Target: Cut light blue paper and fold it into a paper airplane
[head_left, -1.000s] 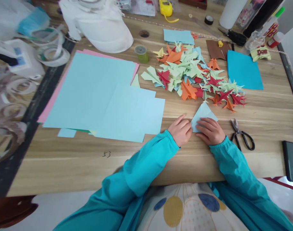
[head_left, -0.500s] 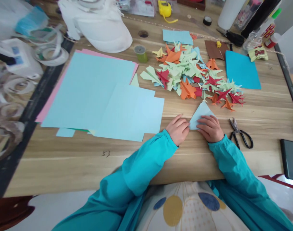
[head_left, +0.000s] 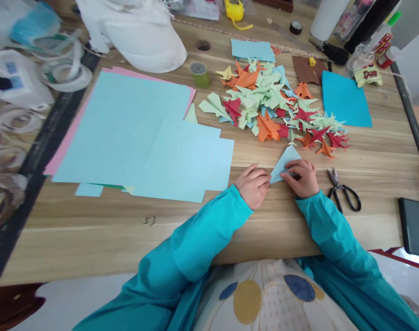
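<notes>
A light blue sheet of paper (head_left: pixel 283 164), folded to a triangle, lies on the table in front of me with its point away from me. My right hand (head_left: pixel 302 178) pinches its right side between thumb and fingers, and that side is lifted or turned inward. At the lower left corner, my left hand (head_left: pixel 253 186) rests on the table with fingers close together, its fingertips touching the paper. Just beyond the paper spreads a pile of folded paper figures (head_left: pixel 264 99) in pale green, orange, red and blue.
Scissors (head_left: pixel 342 189) lie right of my right hand, a dark phone (head_left: pixel 413 226) farther right. Large light blue sheets (head_left: pixel 137 128) over pink ones cover the left. Behind them stand a spool of green thread (head_left: pixel 199 75) and a bright blue paper stack (head_left: pixel 345 99). Tape rolls (head_left: pixel 66 76) sit far left.
My right hand has gone from lying flat on the triangle to pinching its right side, which is now folded inward, so the paper looks narrower. My left hand has stayed nearly in place.
</notes>
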